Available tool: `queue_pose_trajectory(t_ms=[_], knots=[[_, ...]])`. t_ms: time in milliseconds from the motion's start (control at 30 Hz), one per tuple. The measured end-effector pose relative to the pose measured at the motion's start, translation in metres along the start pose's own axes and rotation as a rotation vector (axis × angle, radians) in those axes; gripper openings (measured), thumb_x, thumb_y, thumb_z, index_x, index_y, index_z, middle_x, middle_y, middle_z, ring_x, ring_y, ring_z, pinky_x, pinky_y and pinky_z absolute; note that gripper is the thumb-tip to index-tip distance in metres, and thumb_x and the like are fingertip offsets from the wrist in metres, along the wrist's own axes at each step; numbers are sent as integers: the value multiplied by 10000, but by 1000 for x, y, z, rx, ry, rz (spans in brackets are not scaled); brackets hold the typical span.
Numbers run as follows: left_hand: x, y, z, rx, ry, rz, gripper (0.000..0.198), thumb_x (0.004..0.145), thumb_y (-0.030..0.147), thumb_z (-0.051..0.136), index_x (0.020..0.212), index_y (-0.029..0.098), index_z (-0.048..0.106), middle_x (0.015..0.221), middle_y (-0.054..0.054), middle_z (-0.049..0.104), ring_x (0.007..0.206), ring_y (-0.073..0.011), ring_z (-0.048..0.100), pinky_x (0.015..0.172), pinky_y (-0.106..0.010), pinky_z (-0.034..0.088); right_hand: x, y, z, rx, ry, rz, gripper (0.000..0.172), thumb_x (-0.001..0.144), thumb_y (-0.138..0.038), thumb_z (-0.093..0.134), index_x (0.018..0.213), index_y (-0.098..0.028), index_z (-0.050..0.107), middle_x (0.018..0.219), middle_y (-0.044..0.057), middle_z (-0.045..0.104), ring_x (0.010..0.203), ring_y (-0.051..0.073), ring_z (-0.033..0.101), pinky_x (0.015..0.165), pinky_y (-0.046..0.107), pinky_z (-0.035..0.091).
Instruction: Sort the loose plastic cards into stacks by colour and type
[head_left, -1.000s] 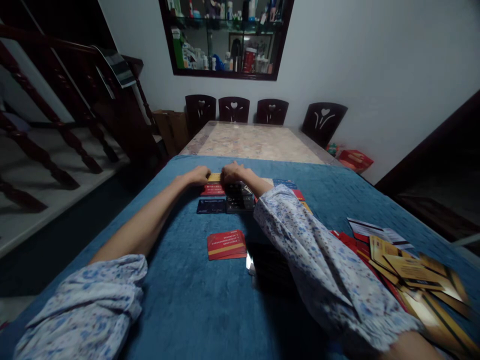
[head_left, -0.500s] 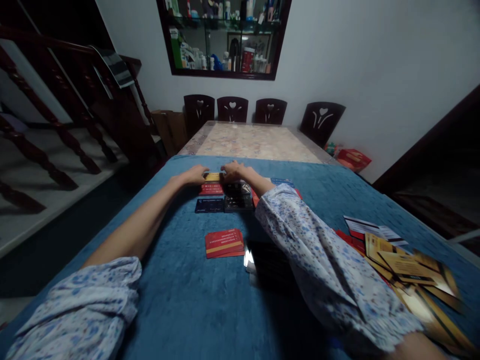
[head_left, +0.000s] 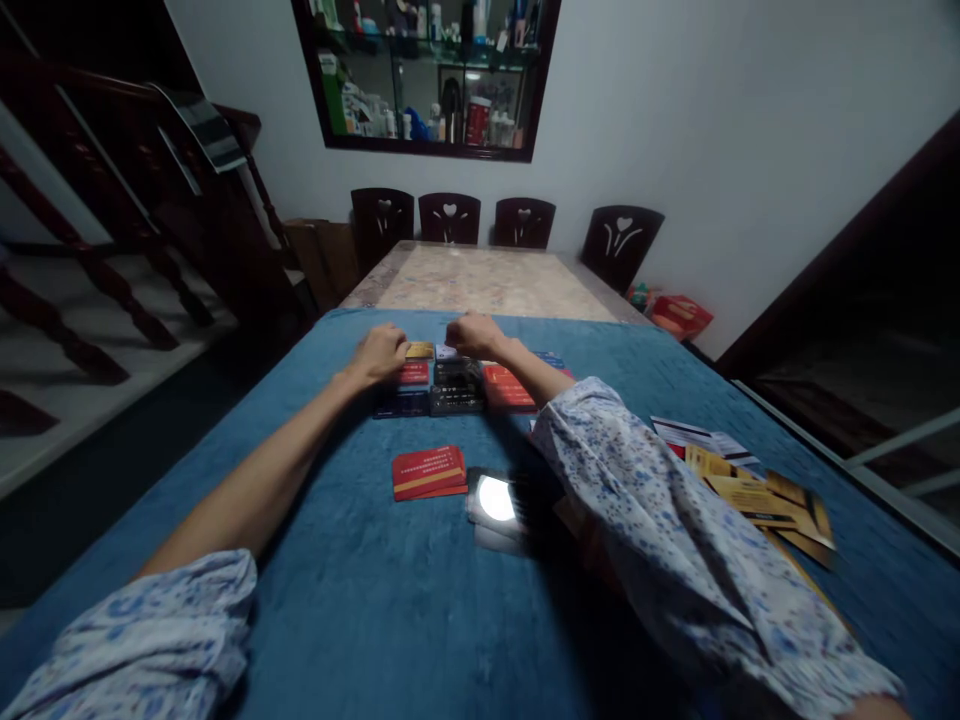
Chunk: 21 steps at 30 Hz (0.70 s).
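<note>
Several cards lie in rows on the blue cloth. My left hand [head_left: 382,352] rests beside the gold card [head_left: 420,350] and the red card [head_left: 414,374] at the left end; its fingers are bent, and what they hold, if anything, is hidden. At the back of the rows my right hand [head_left: 474,334] is closed over a whitish card [head_left: 445,352]; its fingertips are hidden. Black cards [head_left: 457,398] lie in the middle, a dark blue card [head_left: 403,404] to their left, orange-red cards [head_left: 510,388] to their right. Nearer me is a red card stack [head_left: 429,472].
Shiny dark cards [head_left: 495,500] lie beside the red stack, partly under my right sleeve. Loose gold cards [head_left: 757,500] and white cards [head_left: 705,438] spread at the right. Chairs [head_left: 450,218] stand behind the marble tabletop [head_left: 480,275].
The view has shifted, so things sit further left. My right hand has moved slightly rightward from the gold card, and its fingers have curled in. A whitish card now shows beside the gold one.
</note>
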<state>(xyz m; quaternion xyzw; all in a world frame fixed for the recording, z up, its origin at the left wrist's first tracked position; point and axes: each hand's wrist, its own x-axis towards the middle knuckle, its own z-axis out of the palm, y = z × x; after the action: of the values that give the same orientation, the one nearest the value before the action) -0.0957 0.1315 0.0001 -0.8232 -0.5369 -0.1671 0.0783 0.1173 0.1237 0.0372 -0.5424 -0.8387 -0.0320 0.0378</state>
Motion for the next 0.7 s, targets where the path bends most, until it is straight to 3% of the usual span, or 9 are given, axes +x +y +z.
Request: queue_pose_trajectory(t_ms=[233, 700], knots=[[-10, 35, -5, -25, 28, -7, 326, 924, 257, 446, 893, 131, 744, 972, -148, 738, 886, -239, 660, 789, -308, 487, -31, 11, -6, -1, 28, 40, 317, 904, -167, 548, 1127, -220, 767, 1175, 105, 757, 1150, 248, 645, 869, 313, 423], [-28, 112, -10, -156, -2, 199, 313, 874, 115, 449, 954, 129, 751, 988, -128, 719, 945, -244, 654, 892, -338, 513, -103, 42, -7, -39, 26, 103, 324, 921, -182, 505, 1116, -229, 760, 1154, 85, 761, 1147, 267, 608, 861, 335, 408]])
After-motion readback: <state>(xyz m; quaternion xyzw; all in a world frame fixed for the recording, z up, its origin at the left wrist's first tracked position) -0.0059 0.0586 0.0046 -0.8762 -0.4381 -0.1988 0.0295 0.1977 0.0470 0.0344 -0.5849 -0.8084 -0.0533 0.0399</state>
